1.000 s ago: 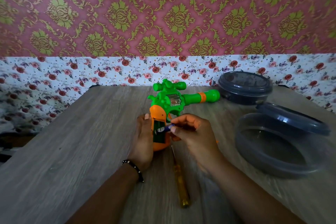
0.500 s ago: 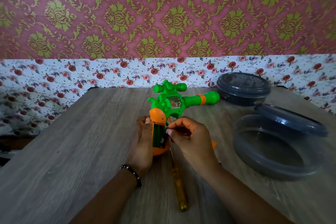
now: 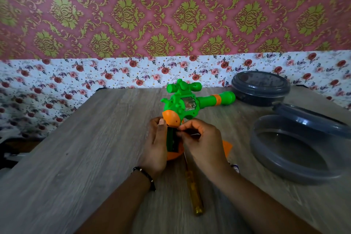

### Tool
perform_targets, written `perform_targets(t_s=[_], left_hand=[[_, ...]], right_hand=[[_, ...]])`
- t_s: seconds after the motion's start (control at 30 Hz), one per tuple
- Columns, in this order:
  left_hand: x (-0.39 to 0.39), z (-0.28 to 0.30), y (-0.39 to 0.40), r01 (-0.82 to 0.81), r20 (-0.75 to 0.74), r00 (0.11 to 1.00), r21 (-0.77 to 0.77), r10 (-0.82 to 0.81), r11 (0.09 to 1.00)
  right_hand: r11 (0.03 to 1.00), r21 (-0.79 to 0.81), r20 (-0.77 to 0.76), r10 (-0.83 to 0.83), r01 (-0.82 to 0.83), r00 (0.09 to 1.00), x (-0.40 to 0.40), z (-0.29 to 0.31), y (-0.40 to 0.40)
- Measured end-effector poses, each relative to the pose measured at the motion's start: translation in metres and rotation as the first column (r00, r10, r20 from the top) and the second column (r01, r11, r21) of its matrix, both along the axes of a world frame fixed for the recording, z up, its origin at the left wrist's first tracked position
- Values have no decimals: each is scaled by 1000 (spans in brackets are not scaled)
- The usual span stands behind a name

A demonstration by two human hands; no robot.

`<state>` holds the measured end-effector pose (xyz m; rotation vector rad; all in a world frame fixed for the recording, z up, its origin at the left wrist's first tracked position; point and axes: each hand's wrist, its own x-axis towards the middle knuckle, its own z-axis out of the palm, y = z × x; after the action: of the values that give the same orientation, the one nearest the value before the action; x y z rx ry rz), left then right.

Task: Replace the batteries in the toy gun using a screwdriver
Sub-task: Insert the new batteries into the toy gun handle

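The green and orange toy gun (image 3: pixel 182 104) lies on the wooden table (image 3: pixel 85 157), barrel pointing right. Its grip faces me with the dark battery compartment (image 3: pixel 171 139) uncovered. My left hand (image 3: pixel 155 146) grips the left side of the grip, thumb near the top. My right hand (image 3: pixel 201 142) has curled fingers, with thumb and forefinger pinched at the compartment's upper right edge. The battery they hold is mostly hidden. The orange cover (image 3: pixel 227 147) lies right of my right hand. The yellow-handled screwdriver (image 3: pixel 195 194) lies on the table between my forearms.
A closed grey round container (image 3: pixel 260 89) stands at the back right. In front of it sits an open grey container (image 3: pixel 296 150) with its lid leaning on the far rim. A small white and blue object (image 3: pixel 235 168) peeks out beside my right wrist.
One second ago my right hand held a battery in plain view above the compartment. It has since lowered the battery into the compartment, and the fingers now cover it.
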<state>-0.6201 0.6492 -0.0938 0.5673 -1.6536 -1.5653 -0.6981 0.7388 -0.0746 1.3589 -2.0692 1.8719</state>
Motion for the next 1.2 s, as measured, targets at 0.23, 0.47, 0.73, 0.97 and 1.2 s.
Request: perform_targets(t_s=[0.23,0.47,0.73,0.97,1.2], left_hand=[[-2,-3,-1,-104,32,994,-82,107,991],[-6,-7,-5,-150,38,987,-105,155,983],[-3,-1,-4,-160,56,984,-93,166,983],[-2,2,-1,-156,63,984,-142,166,977],[-2,4,1,-173,66,980,-168,186,970]], right_hand=[[995,92,-200,-19,38,980,-4,1,-1],[986,162,-263,17,27,965,3,7,-1],[967,253,-310,66,16,948,9,6,1],[951,310,-337,97,13,937,7,6,3],[936,350,-287,130,-22,949,2,21,17]])
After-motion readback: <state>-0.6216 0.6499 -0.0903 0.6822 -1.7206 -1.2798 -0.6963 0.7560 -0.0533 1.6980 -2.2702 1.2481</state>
